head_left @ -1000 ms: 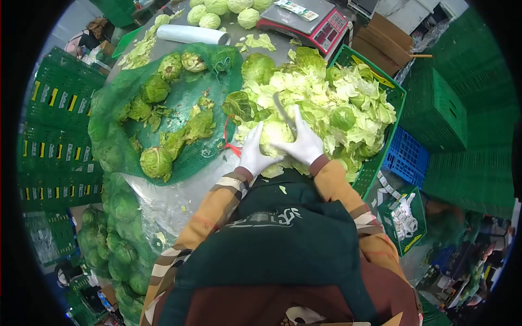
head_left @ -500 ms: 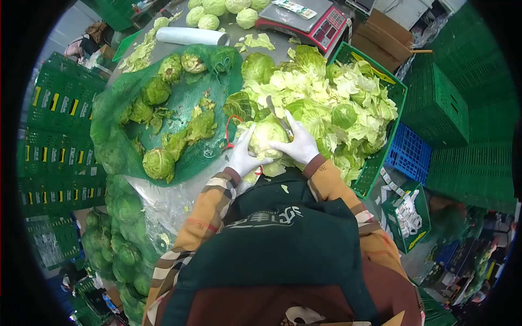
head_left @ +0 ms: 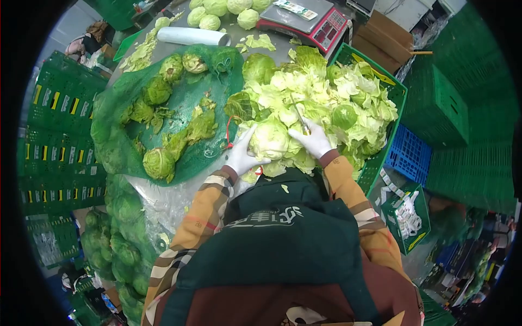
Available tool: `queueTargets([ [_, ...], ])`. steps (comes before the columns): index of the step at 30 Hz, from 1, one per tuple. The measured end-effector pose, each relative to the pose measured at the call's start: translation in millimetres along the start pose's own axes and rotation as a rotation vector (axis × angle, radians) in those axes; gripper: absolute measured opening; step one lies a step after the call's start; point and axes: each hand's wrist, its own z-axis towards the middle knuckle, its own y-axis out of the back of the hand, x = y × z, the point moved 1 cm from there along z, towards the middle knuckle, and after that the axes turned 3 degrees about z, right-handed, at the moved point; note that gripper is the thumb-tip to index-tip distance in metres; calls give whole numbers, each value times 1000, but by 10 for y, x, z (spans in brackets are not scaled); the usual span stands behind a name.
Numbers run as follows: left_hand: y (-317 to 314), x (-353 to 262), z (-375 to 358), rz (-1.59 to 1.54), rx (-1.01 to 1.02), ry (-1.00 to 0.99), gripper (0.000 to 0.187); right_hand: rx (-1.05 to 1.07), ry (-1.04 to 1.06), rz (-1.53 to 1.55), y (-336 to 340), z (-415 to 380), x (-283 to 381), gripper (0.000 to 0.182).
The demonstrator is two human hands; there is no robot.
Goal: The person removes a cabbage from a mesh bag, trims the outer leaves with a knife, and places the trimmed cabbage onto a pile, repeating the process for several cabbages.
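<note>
A pale green cabbage (head_left: 270, 139) sits in front of my apron, on top of loose leaves. My left hand (head_left: 242, 156), in a white glove, grips it from the left side with the thumb below. In my right hand (head_left: 315, 143), also gloved, is a knife (head_left: 298, 116), its blade pointing up and away from me. That hand is just right of the cabbage, over the pile of trimmed leaves (head_left: 304, 81). A red tie (head_left: 227, 142) lies by the left hand.
On the left, a green mesh bag (head_left: 187, 138) lies spread with cabbages and wilted leaves on it. The green crate (head_left: 401, 103) full of leaves stands right. A red scale (head_left: 326, 32), a white roll (head_left: 193, 36) and several trimmed cabbages (head_left: 216, 6) are at the back.
My right hand has moved off the cabbage to the right, taking the knife with it. The left hand still holds the cabbage, whose top is more exposed.
</note>
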Motion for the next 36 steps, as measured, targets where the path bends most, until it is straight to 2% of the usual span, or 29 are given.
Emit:
queueTargets([
  [2,-10,-311,-83,-10,7,69,111,-181,328,-244,-210,11,-18,77],
  [3,-76,-155,-80,282,-74,-158,113,-134,202,-253,-284,-86,103,81],
  [4,-97,-82,-125,283,-71,-160,113,-137,201,-252,-335,-139,168,81],
  [6,-115,25,-214,89,-126,-74,111,-180,183,-360,-405,-193,240,85],
  [7,-7,-489,-302,-557,138,499,95,-212,282,-391,-448,-210,223,78],
  [8,-45,-502,-290,-560,134,505,95,-204,280,-391,-500,-239,213,78],
  [10,-92,-511,-213,-1082,100,665,75,-222,429,-481,-615,-295,268,67],
  [11,-196,-470,-184,-1011,-7,654,64,-274,527,-564,-685,-335,300,55],
  [12,-218,-347,-157,-1012,-7,652,64,-274,529,-565,-690,-317,270,55],
  [14,-227,-120,-106,-1129,50,789,60,-311,576,-384,-702,-210,108,51],
  [16,-232,-81,-195,-1158,-14,764,54,-346,539,-362,-523,-33,-223,45],
  [18,-217,-94,-271,-1330,-39,684,49,-469,301,-241,-285,120,-451,47],
  [19,-219,-158,-291,-1260,-84,606,50,-469,304,-236,-263,80,-289,47],
  [20,-218,-227,-309,-1258,-86,616,50,-396,281,-175,-217,-100,37,49],
  [22,-204,-410,-264,-1128,-110,467,47,-331,252,-116,-253,-339,415,51],
  [24,-236,-482,-176,-1164,-123,447,46,-467,723,-433,-475,-467,677,50],
  [27,-228,-543,-118,-1301,-140,481,57,-484,797,-512,-481,-482,777,43],
  [30,-194,-757,-192,-1169,-210,391,57,-449,798,-387,-386,-210,422,38],
  [31,-151,-794,-213,-1224,-199,399,56,-455,793,-384,-287,-107,325,38],
  [33,-66,-892,-258,-1177,-218,324,56,-525,245,-259,29,110,156,33],
  [34,-35,-921,-248,-1135,-247,245,56,-361,52,-401,188,32,369,39],
  [35,-21,-906,-207,-983,-323,186,58,-316,294,-288,73,-119,548,42],
  [36,-41,-909,-202,-983,-321,191,58,-272,531,-169,-122,-306,718,46],
])
